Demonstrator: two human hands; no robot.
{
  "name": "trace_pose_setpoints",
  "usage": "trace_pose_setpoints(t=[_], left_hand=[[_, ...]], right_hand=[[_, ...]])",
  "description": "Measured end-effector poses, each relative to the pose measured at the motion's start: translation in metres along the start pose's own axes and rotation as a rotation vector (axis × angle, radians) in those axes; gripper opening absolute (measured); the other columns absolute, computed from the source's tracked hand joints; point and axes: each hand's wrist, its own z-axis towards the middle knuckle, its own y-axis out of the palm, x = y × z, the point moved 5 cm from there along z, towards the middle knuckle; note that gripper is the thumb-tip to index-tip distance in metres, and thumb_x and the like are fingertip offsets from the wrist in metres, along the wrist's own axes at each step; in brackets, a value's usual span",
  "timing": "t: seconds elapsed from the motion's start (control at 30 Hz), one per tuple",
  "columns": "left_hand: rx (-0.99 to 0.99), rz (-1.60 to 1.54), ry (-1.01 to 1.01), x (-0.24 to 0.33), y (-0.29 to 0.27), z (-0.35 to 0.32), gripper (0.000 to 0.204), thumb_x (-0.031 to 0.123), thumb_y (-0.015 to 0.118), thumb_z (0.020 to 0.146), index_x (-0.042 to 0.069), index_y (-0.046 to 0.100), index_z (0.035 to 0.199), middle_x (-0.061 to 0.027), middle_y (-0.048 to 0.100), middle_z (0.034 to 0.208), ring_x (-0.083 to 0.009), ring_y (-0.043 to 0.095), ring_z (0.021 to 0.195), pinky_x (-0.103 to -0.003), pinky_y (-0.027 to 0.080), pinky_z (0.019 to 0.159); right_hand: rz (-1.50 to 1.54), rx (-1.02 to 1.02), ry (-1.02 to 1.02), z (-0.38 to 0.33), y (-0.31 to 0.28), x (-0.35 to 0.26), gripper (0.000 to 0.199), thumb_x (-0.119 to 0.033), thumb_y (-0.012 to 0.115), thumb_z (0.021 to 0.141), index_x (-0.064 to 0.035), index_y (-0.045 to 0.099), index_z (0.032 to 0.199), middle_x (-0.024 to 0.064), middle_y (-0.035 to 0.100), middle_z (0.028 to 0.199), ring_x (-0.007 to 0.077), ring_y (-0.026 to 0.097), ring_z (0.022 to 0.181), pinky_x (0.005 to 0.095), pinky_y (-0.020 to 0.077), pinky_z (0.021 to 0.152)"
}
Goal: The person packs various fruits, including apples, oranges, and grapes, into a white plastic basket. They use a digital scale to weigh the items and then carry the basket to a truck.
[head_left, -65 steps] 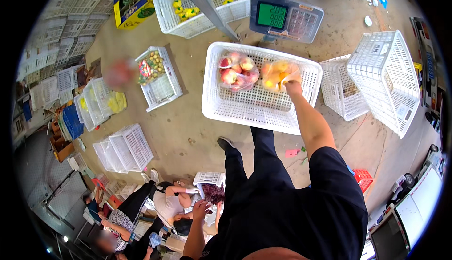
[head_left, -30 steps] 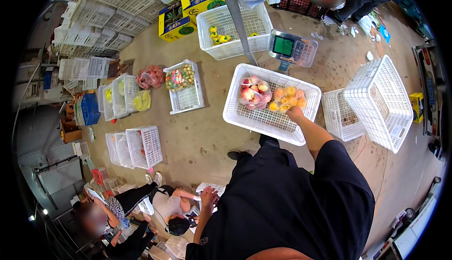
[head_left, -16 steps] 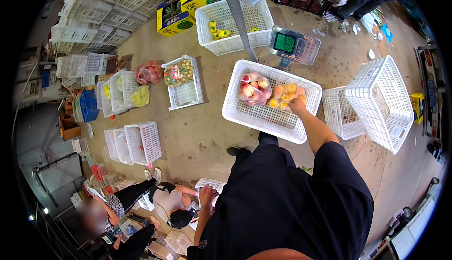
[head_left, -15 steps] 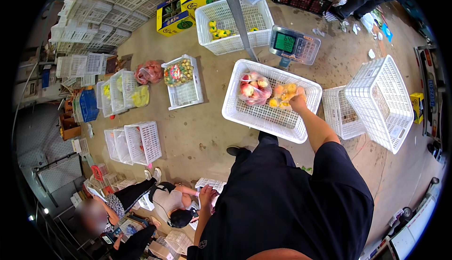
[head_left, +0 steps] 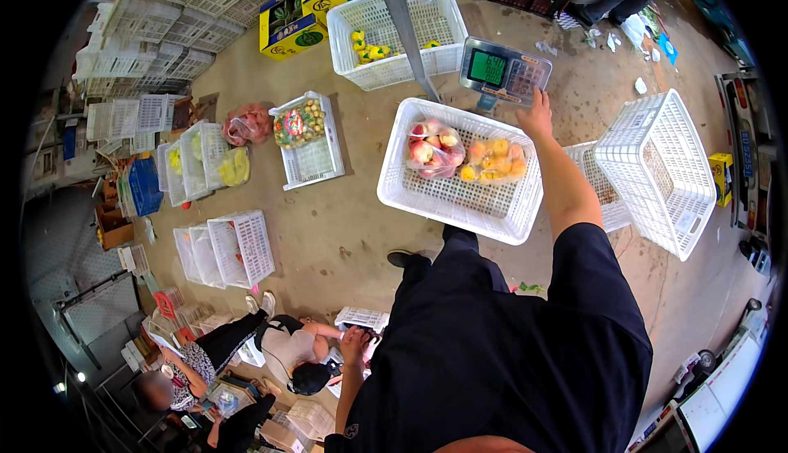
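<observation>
A white plastic crate (head_left: 447, 203) sits on the floor in front of me. It holds a clear bag of pink-red fruit (head_left: 431, 148) and a clear bag of orange fruit (head_left: 495, 160). Just beyond it stands a grey weighing scale (head_left: 504, 70) with a green display. My right hand (head_left: 538, 113) reaches past the crate's far rim to the scale's near edge, fingers spread and empty. My left hand (head_left: 355, 343) hangs low at my side beside a small white basket (head_left: 362, 318); its grip is unclear.
An empty white crate (head_left: 661, 170) tilts at the right. A crate with yellow fruit (head_left: 386, 38) stands behind a grey pole (head_left: 405, 22). More crates (head_left: 308, 137), a red bag (head_left: 249, 122) and stacked crates lie left. People crouch at lower left (head_left: 283, 346).
My right hand has lifted off the bag of orange fruit in the crate and moved forward to the scale's edge. My view has shifted slightly; the left hand stays low.
</observation>
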Motion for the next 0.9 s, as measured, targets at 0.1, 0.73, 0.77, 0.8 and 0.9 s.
trace_pose_setpoints(t=[0.1,0.73,0.77,0.8,0.9], left_hand=[[0.019,0.015,-0.007,-0.007,-0.007,0.002,0.033,0.016,0.059,0.084,0.006,0.054,0.115,-0.0017,0.061,0.087,-0.0118,0.06,0.076,-0.026,0.047,0.066],[0.023,0.016,0.065,-0.053,-0.022,0.035,0.038,0.024,0.061,0.082,0.006,0.055,0.115,-0.0061,0.062,0.089,-0.0146,0.061,0.078,-0.025,0.043,0.056],[0.085,0.004,0.073,-0.051,-0.022,0.029,0.039,0.025,0.062,0.082,0.005,0.055,0.116,-0.0067,0.063,0.09,-0.0144,0.061,0.077,-0.025,0.043,0.058],[0.103,0.051,0.073,-0.034,-0.019,0.027,0.04,0.024,0.062,0.083,0.004,0.054,0.117,-0.0073,0.063,0.09,-0.0144,0.06,0.077,-0.025,0.044,0.059],[0.127,0.082,0.117,-0.011,-0.019,0.015,0.04,0.023,0.06,0.084,0.002,0.054,0.117,-0.0073,0.063,0.089,-0.0147,0.06,0.076,-0.027,0.045,0.061]], right_hand=[[-0.007,-0.005,0.017,0.0,0.001,-0.005,0.079,-0.025,0.064,0.07,-0.0143,0.029,0.14,0.0205,0.025,0.145,0.042,0.036,0.124,0.0442,0.0355,0.101],[-0.277,0.06,-0.421,0.042,0.034,0.032,0.075,-0.034,0.067,0.074,0.0039,0.038,0.132,0.0259,0.044,0.131,0.0377,0.043,0.121,0.0438,0.0327,0.102],[-0.048,-0.047,-0.465,0.037,0.033,0.017,0.073,-0.033,0.068,0.074,0.0039,0.04,0.131,0.0254,0.047,0.128,0.0382,0.046,0.117,0.0431,0.0355,0.101],[0.039,0.041,-0.437,0.034,0.026,0.017,0.072,-0.033,0.071,0.072,0.004,0.044,0.128,0.0263,0.051,0.122,0.0389,0.051,0.112,0.0433,0.0394,0.097],[-0.203,0.055,-0.225,0.033,0.03,0.035,0.081,-0.038,0.074,0.068,0.0082,0.042,0.127,0.0287,0.052,0.12,0.0397,0.049,0.114,0.0436,0.0383,0.099]])
